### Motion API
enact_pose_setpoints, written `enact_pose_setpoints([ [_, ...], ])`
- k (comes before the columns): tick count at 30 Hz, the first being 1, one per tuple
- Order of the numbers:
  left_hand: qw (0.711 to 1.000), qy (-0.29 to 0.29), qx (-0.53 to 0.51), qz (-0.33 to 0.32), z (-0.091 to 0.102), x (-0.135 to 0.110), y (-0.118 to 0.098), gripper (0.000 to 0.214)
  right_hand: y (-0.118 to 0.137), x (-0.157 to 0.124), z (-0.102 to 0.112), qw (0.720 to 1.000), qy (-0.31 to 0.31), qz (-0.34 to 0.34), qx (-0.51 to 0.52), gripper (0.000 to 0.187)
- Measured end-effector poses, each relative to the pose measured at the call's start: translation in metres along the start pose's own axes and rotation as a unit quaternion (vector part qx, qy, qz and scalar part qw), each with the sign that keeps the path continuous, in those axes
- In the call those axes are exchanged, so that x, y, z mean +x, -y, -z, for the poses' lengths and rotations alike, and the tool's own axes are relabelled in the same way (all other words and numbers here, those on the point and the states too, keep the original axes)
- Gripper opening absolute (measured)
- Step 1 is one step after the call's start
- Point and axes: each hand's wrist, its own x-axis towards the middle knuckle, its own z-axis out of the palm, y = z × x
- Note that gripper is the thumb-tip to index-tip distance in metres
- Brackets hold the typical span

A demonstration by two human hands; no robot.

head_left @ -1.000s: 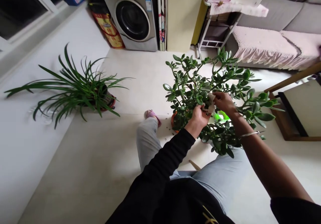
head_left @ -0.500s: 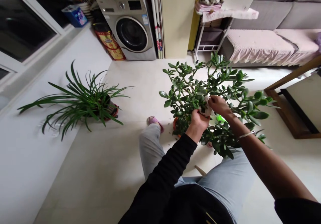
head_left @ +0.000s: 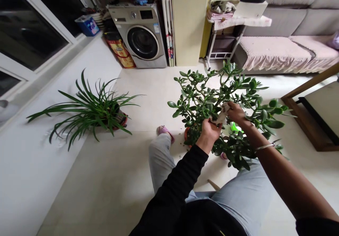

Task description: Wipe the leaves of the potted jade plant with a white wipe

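A bushy jade plant [head_left: 212,100] with thick green leaves grows from a terracotta pot [head_left: 186,133], which is mostly hidden by foliage. My left hand [head_left: 209,132], in a black sleeve, and my right hand [head_left: 235,112], with a thin bangle [head_left: 265,146] at the wrist, meet among the leaves. Between them, both hands pinch a crumpled white cloth [head_left: 221,114]. A bright green object [head_left: 234,127] shows through the foliage just below my right hand, partly hidden.
A spider plant [head_left: 87,112] in a red pot stands to the left on the floor. Ahead are a washing machine [head_left: 141,42] and a metal rack [head_left: 222,43]. A sofa with pink covers [head_left: 275,52] lies to the right, beside a wooden frame [head_left: 309,118].
The whole scene has shifted and turned slightly as my head moved. Both hands stay at the plant, and the cloth now spreads a little wider between them.
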Motion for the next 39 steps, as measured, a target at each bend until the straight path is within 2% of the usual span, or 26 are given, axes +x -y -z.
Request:
enact_pose_setpoints([
  [5,1.000,-0.003,-0.002,0.008,0.001,-0.002,0.002,0.034,-0.001,0.007,-0.001,0.999,0.040,-0.014,-0.003,0.024],
  [9,1.000,0.002,-0.003,0.008,0.001,-0.004,0.003,0.035,0.001,0.013,-0.004,0.996,0.088,0.004,0.020,0.018],
  [15,1.000,0.001,-0.012,0.001,0.000,-0.003,0.002,0.033,0.001,0.015,-0.004,0.989,0.120,0.048,0.074,0.032],
  [18,1.000,0.002,-0.013,0.000,0.001,-0.003,0.002,0.029,0.002,0.013,-0.008,0.988,0.113,0.060,0.089,0.036],
  [23,1.000,-0.002,-0.005,0.006,0.001,-0.004,0.002,0.026,0.005,0.011,-0.012,0.993,0.063,0.058,0.077,0.026],
  [27,1.000,-0.003,-0.003,0.012,0.000,-0.005,0.000,0.027,0.002,0.010,-0.007,0.997,0.017,0.036,0.065,0.023],
  [32,1.000,-0.002,-0.014,0.010,-0.003,-0.005,-0.001,0.034,-0.006,-0.001,-0.001,0.997,-0.010,0.023,0.069,0.026],
  [34,1.000,-0.003,-0.015,0.010,-0.003,-0.005,0.000,0.033,-0.006,-0.006,-0.001,0.998,-0.008,0.014,0.069,0.029],
  [39,1.000,0.009,-0.025,0.002,-0.003,-0.006,0.001,0.035,0.004,-0.007,-0.001,0.997,0.043,-0.012,0.062,0.043],
])
